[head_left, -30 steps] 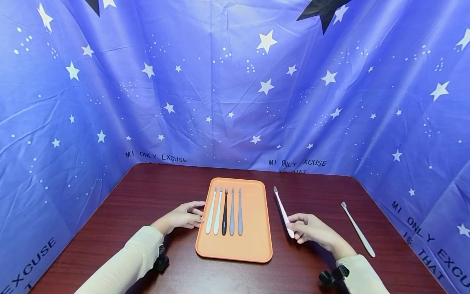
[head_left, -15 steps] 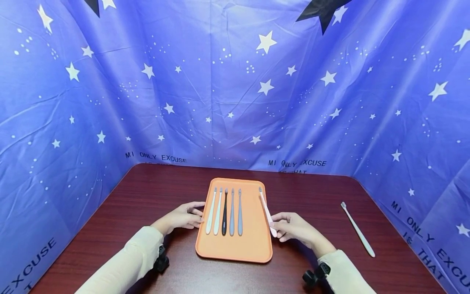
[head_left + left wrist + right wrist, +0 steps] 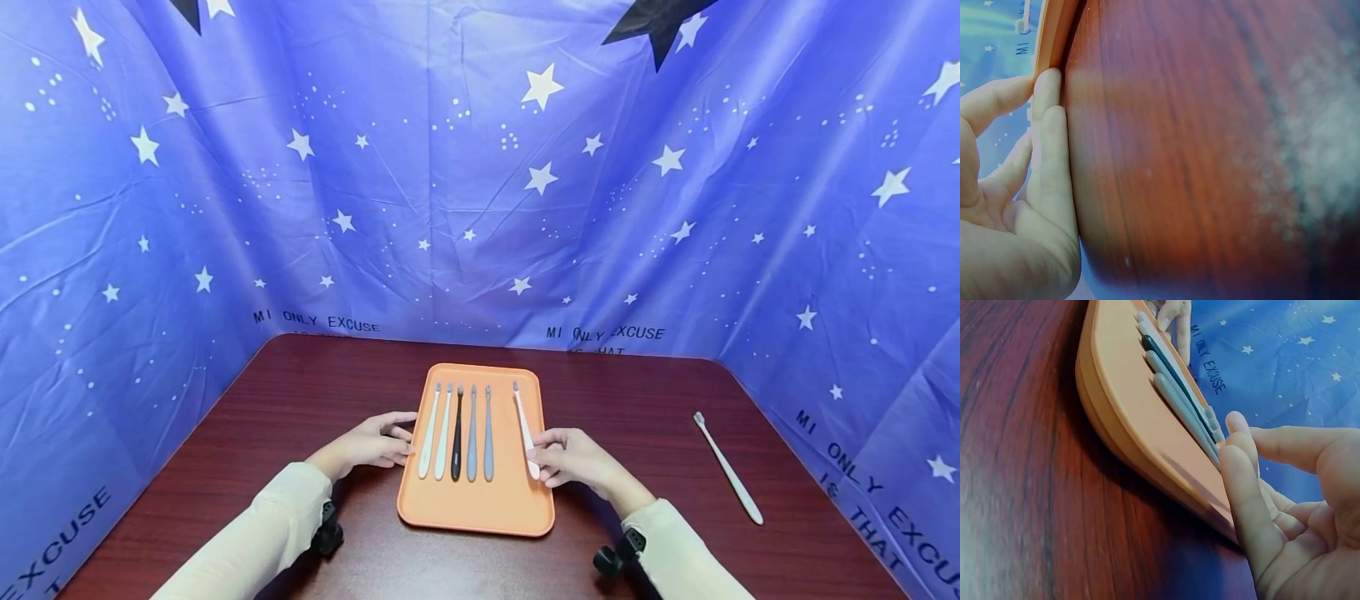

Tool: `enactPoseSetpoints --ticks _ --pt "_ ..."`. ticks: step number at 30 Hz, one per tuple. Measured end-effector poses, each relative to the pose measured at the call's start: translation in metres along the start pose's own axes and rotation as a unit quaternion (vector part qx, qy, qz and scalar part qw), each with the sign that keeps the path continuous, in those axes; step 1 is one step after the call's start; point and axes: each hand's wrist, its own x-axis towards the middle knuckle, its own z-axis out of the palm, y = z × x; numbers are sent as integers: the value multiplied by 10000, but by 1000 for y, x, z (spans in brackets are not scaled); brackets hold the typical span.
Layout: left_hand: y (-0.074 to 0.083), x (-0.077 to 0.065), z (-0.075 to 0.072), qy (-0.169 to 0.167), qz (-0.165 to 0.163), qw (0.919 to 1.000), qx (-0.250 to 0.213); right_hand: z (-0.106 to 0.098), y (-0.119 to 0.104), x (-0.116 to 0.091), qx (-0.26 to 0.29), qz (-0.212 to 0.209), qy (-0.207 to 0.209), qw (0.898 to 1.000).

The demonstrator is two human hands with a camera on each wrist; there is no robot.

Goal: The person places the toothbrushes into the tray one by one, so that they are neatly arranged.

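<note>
My right hand (image 3: 581,460) pinches the lower end of a pale pink toothbrush (image 3: 522,421) over the right side of an orange tray (image 3: 480,510). In the right wrist view that toothbrush is mostly hidden behind the fingers. Left of it, a row lies on the tray: two whitish toothbrushes (image 3: 429,442), a black toothbrush (image 3: 457,446) and two blue-grey toothbrushes (image 3: 489,446), heads pointing away. My left hand (image 3: 367,442) touches the tray's left edge. In the left wrist view its straight fingers (image 3: 1054,150) lie against the rim.
Another pale grey toothbrush (image 3: 729,471) lies on the dark red-brown table (image 3: 622,392), well to the right of my right hand. A blue star-printed cloth (image 3: 420,167) surrounds the table at the back and sides.
My right hand has carried the pale pink toothbrush leftward, from beside the tray to over its right side. The left hand and the row of toothbrushes have stayed put.
</note>
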Motion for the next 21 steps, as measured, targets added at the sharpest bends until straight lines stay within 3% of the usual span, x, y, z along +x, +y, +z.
enactPoseSetpoints --ticks 7,21 --pt "-1 -1 0 13 17 10000 10 12 -1 9 -246 -28 0 9997" --pt "0 -2 0 1 72 10000 -12 31 2 20 -837 10 565 9949"
